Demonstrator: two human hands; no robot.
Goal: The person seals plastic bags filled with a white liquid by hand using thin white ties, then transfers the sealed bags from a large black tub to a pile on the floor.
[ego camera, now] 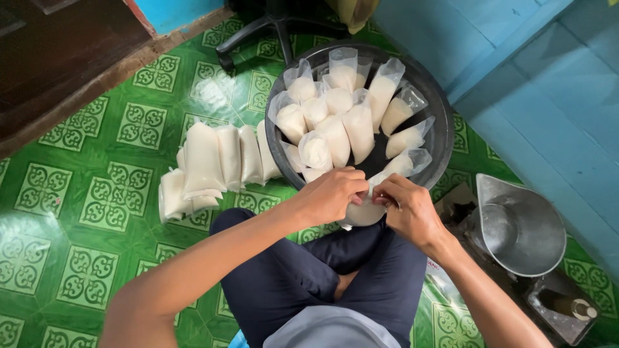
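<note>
Both hands, the left hand [332, 194] and right hand [407, 207], pinch shut on the neck of a white filled bag [362, 213] held above the lap just before the black basin [438, 138], fingers hiding its top.

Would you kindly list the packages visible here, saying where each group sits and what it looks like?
Open bags: clear plastic pouches of white filling, standing in the black round basin.
Flat packets: white, oblong, laid in rows on the green tiled floor, left of the basin.
Bag in hand: clear pouch with white filling, pinched at its top by left hand and right hand.
</note>
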